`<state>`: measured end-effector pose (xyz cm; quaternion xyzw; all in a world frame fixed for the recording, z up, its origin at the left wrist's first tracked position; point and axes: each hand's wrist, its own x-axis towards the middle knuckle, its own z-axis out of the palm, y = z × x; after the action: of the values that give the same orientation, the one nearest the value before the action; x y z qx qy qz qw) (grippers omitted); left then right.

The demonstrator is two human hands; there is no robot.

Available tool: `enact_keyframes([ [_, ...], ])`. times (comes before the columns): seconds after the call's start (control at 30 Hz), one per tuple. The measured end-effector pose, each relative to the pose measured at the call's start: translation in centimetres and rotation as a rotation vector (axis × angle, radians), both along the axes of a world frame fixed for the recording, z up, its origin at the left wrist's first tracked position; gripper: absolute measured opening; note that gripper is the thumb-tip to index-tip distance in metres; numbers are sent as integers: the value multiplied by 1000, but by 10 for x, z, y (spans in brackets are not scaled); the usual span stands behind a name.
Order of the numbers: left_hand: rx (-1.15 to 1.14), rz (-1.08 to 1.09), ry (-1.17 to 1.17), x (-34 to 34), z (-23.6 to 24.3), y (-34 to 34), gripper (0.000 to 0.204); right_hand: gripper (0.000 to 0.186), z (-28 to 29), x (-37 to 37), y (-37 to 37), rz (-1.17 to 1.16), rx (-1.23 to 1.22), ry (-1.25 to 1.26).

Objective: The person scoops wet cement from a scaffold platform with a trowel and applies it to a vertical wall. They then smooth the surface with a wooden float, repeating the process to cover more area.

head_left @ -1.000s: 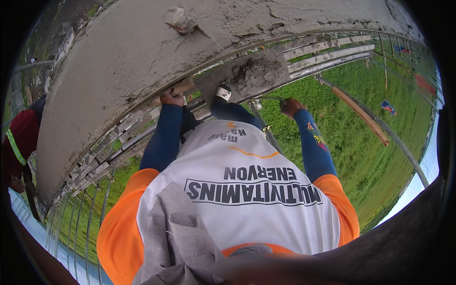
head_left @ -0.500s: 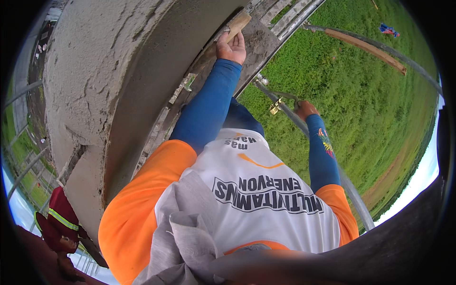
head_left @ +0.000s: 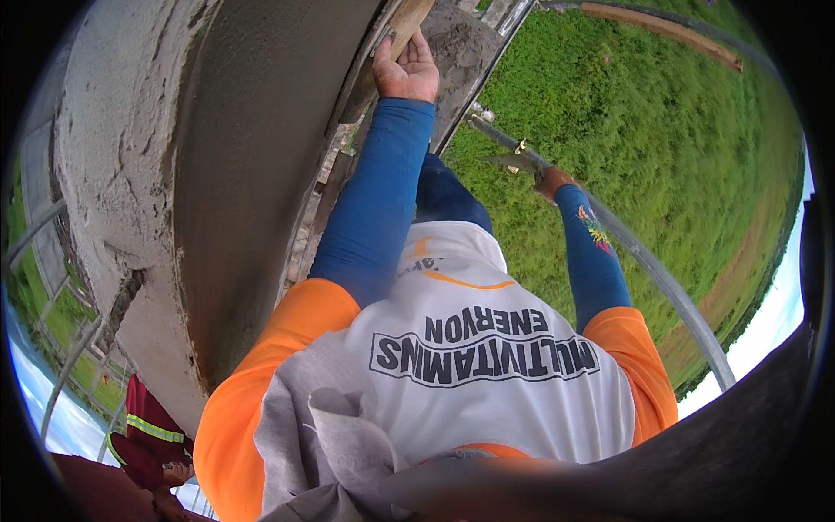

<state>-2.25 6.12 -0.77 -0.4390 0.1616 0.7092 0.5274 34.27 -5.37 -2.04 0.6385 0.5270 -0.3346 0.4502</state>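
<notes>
My left hand (head_left: 407, 71) is raised beside a grey plastered wall face (head_left: 252, 130), its fingers closed on a pale wooden strip, perhaps a float (head_left: 407, 24), that lies along the wall's edge. The far end of the strip runs out of view at the top. Beyond the scaffold rail, my right hand (head_left: 554, 183) is closed round the handle of a pointed trowel (head_left: 515, 162). The trowel's blade points left, close to a brass-coloured clamp (head_left: 520, 148) on the rail. My hand hides most of the handle.
A curved metal scaffold pipe (head_left: 648, 252) passes by my right arm. Under my left hand is a plank with wet mortar (head_left: 461, 52). Grass (head_left: 600, 113) lies far below. A person in a dark red, reflective-striped top (head_left: 152, 418) is at lower left.
My view has shifted, so the wall and plank sit further left and up. My left hand still grips the wooden strip. The trowel in my right hand has turned and its blade shows more clearly.
</notes>
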Motion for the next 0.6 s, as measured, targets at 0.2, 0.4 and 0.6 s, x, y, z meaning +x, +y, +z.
enact_keyframes([
  [0.2, -61, -98, 79, -48, 1, -129, 37, 41, -14, -46, 48, 17, 114, -9],
  [0.4, -254, -71, 49, -114, -34, -278, 37, 38, -22, -113, 71, 37, 210, 96],
  [0.6, -254, -49, 44, -138, -60, -314, 41, 37, -43, -155, 65, 91, 193, 233],
])
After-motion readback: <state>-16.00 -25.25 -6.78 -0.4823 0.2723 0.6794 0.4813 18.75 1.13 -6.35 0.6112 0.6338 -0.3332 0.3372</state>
